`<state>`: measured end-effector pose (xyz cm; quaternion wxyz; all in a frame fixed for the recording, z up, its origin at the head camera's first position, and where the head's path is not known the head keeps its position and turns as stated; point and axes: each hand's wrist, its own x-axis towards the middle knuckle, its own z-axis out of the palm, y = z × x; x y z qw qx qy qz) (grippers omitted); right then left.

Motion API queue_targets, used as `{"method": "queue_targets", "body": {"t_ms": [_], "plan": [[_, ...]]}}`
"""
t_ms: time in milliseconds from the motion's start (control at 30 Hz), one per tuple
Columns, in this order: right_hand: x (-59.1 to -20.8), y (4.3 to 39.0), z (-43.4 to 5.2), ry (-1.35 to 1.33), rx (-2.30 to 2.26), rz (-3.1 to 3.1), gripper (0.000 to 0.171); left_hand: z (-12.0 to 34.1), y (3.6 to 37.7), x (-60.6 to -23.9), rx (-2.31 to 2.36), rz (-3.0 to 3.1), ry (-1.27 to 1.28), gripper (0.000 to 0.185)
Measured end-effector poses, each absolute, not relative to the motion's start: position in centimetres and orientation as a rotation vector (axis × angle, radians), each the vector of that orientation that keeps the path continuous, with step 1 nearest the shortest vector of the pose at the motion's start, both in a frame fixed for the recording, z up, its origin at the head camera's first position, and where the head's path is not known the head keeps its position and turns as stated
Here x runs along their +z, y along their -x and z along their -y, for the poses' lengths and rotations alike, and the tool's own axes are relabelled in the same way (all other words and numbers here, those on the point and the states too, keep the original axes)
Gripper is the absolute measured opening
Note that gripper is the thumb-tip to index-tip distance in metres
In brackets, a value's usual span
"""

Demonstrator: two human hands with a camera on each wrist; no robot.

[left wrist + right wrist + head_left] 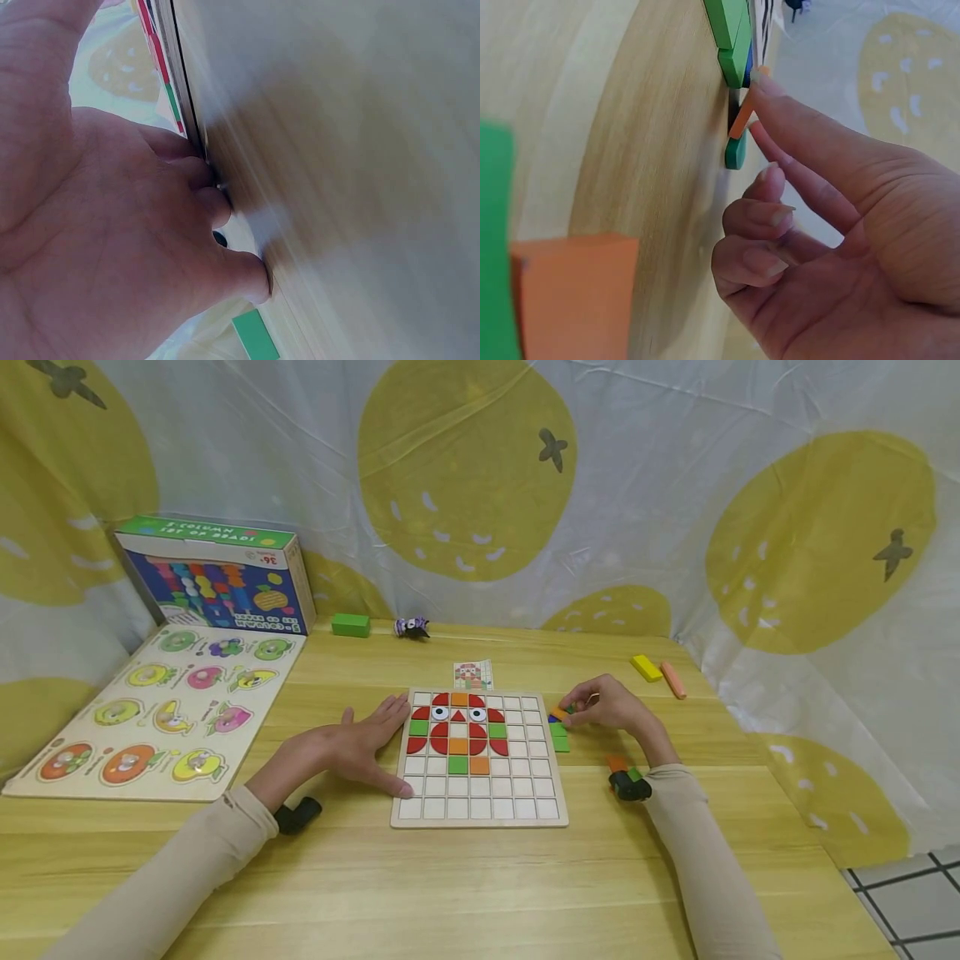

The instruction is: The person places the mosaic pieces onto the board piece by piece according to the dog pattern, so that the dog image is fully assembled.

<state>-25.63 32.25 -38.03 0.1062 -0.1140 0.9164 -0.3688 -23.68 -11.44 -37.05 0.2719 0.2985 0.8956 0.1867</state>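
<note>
A wooden grid board [504,787] lies flat, its upper left part filled with red, orange, green and white eye tiles in a figure. My left hand [360,752] rests at the board's left side, fingers spread; the thumb lies along the lower left edge and the fingertips reach the upper left corner. Right of the board, my right hand [609,703] pinches a small orange tile [744,112] between thumb and index finger, the other fingers curled. Beneath and beside that tile are green tiles [559,739], a dark green piece [736,152] and a partly hidden blue piece.
A small picture card [472,675] lies behind the board. Near my right wrist lies an orange block [617,763]. Yellow [646,667] and pink pieces [672,680] sit farther right. A fruit puzzle board [161,693], a bead-set box [217,581] and a green block [350,625] stand left.
</note>
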Motion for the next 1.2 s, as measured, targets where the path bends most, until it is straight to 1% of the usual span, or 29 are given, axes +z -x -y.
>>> {"method": "queue_targets", "body": {"t_ms": [100, 333, 567, 633, 700, 933, 1200], "plan": [[-38.1, 25.6, -32.2, 0.325, -1.089, -2.705, 0.021, 11.5, 23.8, -37.3, 0.528, -2.400, -0.808, 0.139], [-38.2, 25.4, -31.8, 0.332, -1.042, -2.732, 0.016, 12.2, 25.7, -40.5, 0.506, -2.434, -0.840, 0.145], [-38.1, 25.3, -31.5, 0.335, -1.008, -2.747, 0.017, 11.6, 24.0, -37.3, 0.525, -2.398, -0.807, 0.140], [-38.0, 25.3, -31.4, 0.333, -1.003, -2.753, 0.018, 11.5, 23.8, -37.0, 0.516, -2.401, -0.803, 0.137], [-38.0, 25.4, -31.3, 0.326, -1.009, -2.753, 0.018, 11.5, 23.8, -37.0, 0.503, -2.404, -0.801, 0.136], [-37.6, 25.3, -31.2, 0.298, -1.080, -2.741, 0.011, 11.4, 23.8, -37.3, 0.494, -2.414, -0.800, 0.137], [-37.1, 24.9, -31.4, 0.285, -1.195, -2.645, 0.016, 11.4, 24.0, -37.4, 0.490, -2.410, -0.804, 0.136]]}}
